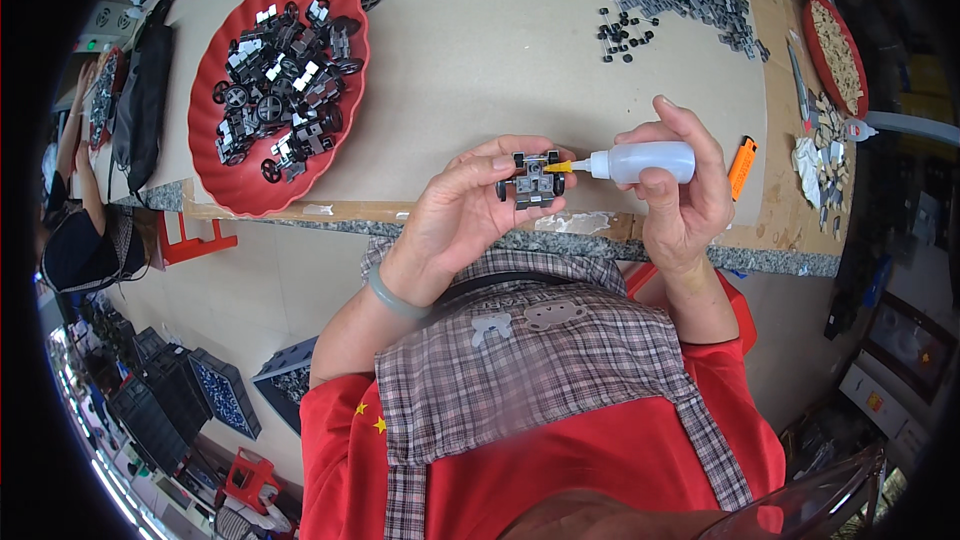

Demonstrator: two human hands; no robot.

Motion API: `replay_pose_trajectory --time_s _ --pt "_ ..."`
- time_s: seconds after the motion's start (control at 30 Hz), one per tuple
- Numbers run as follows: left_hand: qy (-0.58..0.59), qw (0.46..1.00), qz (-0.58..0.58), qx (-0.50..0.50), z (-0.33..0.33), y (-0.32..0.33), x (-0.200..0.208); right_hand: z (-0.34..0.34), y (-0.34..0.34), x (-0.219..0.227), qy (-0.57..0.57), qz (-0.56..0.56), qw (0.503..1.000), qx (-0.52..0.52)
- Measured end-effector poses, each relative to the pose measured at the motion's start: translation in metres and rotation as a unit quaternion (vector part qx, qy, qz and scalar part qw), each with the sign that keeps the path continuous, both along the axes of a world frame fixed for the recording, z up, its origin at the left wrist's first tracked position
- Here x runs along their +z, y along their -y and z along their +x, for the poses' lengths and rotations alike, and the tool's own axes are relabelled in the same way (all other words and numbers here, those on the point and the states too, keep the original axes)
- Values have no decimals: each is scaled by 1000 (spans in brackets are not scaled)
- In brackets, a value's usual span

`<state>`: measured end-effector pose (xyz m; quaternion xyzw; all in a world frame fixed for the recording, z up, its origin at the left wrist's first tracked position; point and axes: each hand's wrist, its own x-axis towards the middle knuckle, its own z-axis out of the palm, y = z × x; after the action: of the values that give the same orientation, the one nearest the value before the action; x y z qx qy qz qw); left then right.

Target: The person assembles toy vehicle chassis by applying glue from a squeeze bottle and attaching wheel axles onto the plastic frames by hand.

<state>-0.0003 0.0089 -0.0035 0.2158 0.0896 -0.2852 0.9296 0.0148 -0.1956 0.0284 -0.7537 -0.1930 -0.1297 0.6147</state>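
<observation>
Between the fingers of my left hand (465,195) is a small grey and black toy car chassis (533,183) with black wheels. My right hand (690,190) grips a translucent white squeeze bottle (652,162), lying sideways with its yellow tip (558,167) at the chassis. Whether the tip touches it or any liquid comes out, I cannot make out. To the left, a red scalloped bowl (215,168) holds a heap of similar black and grey wheeled pieces (285,85).
Loose grey plastic parts (690,0) and small black wheels (622,38) lie at the back right. An orange utility knife (742,168) rests right of my hand. Far right stands a red tray (822,45) of beige bits. Another person (95,210) works at the far left.
</observation>
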Motion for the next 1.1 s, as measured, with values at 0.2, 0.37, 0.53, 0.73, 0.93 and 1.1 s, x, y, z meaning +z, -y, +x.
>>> replay_pose_trajectory --time_s 0.2,0.37,0.53,0.73,0.93,1.1 --pt "0 1000 -19 -2 1 0 1 0 -1 -3 68 -54 996 -19" --pt "7 1000 15 -7 0 -1 -1 1 -1 -2 79 -76 994 -22" --pt "0 1000 -11 -6 1 0 2 2 -2 -2 90 -83 992 -8" --pt "2 1000 -4 -6 1 0 2 3 -1 0 96 -100 990 -7" --pt "-1 1000 -5 -6 2 0 1 4 -2 0 102 -99 990 -7" --pt "-4 1000 -20 10 1 2 2 2 1 0 84 -86 993 -15"
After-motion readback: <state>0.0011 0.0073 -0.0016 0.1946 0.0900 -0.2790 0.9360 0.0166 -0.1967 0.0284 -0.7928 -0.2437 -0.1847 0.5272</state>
